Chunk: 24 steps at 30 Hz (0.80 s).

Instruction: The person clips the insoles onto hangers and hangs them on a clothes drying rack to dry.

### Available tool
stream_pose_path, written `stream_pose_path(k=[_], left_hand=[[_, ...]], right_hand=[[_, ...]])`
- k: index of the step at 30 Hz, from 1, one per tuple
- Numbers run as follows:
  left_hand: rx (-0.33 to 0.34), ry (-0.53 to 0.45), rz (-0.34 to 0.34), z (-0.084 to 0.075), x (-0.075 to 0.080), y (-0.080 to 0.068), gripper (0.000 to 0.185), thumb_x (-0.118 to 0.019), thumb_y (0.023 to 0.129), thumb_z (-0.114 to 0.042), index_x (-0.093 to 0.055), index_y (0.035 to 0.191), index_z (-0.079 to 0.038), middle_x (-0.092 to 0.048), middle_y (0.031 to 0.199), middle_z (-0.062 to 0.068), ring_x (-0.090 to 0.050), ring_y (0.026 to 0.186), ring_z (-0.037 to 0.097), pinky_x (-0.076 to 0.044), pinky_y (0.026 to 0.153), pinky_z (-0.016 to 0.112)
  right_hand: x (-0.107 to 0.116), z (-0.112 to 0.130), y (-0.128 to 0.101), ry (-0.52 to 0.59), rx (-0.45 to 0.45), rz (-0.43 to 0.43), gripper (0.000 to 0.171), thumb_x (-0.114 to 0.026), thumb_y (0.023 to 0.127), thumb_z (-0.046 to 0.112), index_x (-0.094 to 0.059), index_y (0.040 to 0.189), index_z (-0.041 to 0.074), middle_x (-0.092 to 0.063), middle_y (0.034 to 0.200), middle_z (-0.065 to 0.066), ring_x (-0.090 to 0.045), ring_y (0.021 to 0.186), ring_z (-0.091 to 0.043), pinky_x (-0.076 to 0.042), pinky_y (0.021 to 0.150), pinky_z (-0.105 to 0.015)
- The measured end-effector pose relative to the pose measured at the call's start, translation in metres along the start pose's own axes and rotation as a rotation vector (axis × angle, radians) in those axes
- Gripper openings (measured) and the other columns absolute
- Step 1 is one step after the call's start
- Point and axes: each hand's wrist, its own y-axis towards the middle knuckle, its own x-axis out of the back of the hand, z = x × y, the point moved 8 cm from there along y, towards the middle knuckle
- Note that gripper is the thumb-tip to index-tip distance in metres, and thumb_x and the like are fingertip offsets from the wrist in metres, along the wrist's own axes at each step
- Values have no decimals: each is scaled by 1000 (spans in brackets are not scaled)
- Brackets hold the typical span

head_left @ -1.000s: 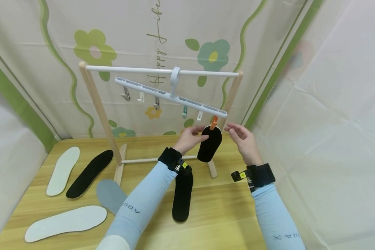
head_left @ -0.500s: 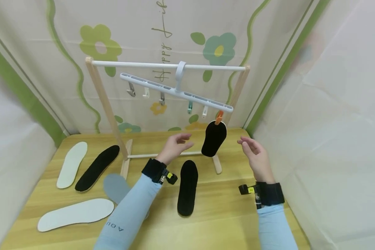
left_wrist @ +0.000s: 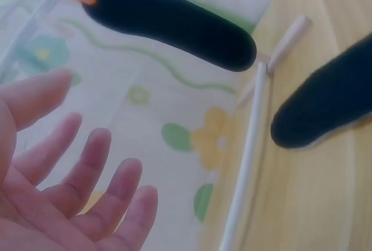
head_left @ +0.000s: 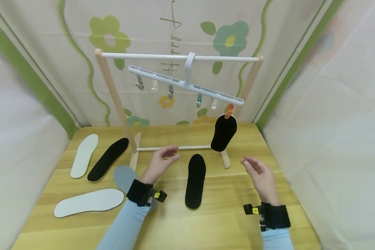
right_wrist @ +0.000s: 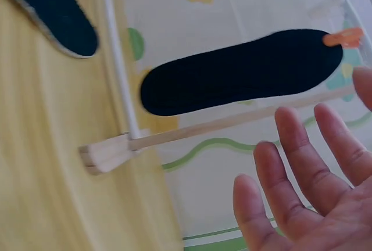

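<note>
Both hands are off the hung insole now. A second ago the left fingers were on the black insole at the clip and the right hand hovered just beside it; since then both have dropped back toward the body and the head view has shifted a bit to the left.

Left hand (head_left: 160, 162): open, fingers loosely extended, holding nothing, low over the table (head_left: 224, 211) near the rack's bottom rail (head_left: 175, 148). Left wrist view confirms spread fingers (left_wrist: 87, 175), nothing in the palm.

Right hand (head_left: 260, 176): open too, palm turned inward, fingers relaxed, empty. Right wrist view shows the same.

Hung insole (head_left: 223, 132): dangles on its own from the orange clip (head_left: 229, 111) at the right end of the white clip hanger (head_left: 187, 84), which hooks on the rack's top bar (head_left: 178, 56). The hanger tilts down to the right under it. Other clips on the hanger look empty.

My read: the clip holds without support, so that one is done and the hands are free for the next piece.

Still flat on the table: second black insole (head_left: 195, 180), between the two hands and closest to the left one; grey insole (head_left: 125, 177) partly under the left forearm; white insole (head_left: 88, 202) at front left; another black insole (head_left: 108, 159) and a white one (head_left: 84, 155) side by side at far left.
</note>
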Motion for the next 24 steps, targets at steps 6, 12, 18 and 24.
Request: stream_pose_path(k=[6, 12, 18, 24], left_hand=[[-38, -9, -41, 4, 14, -23, 37, -73, 92, -26, -65, 125, -12, -65, 121, 4, -60, 110, 21, -49, 96, 41], [-32, -12, -76, 11, 17, -46, 37, -73, 92, -28, -66, 125, -13, -66, 120, 4, -60, 112, 24, -52, 92, 35], [29, 1, -106, 24, 23, -68, 39, -73, 91, -32, -66, 125, -15, -66, 120, 2, -60, 113, 26, -52, 91, 33], [51, 2, -129, 34, 32, -89, 39, -72, 92, -31, -66, 125, -13, -66, 119, 5, -60, 110, 22, -52, 91, 33]], right_hand=[[-13, -7, -10, -114, -4, 29, 36, -62, 99, 31, -63, 126, 7, -69, 116, -9, -61, 102, -9, -48, 85, -16], [-32, -14, -12, -151, -19, 72, 34, -61, 100, 29, -64, 125, 6, -69, 113, -10, -63, 100, -19, -50, 81, -20], [-55, -24, -15, -149, -34, 123, 30, -61, 100, 21, -64, 125, 5, -70, 113, -12, -65, 102, -28, -52, 82, -22], [-76, -28, -20, -175, -51, 176, 28, -61, 100, 25, -65, 124, 10, -70, 113, -7, -66, 100, -23, -52, 83, -27]])
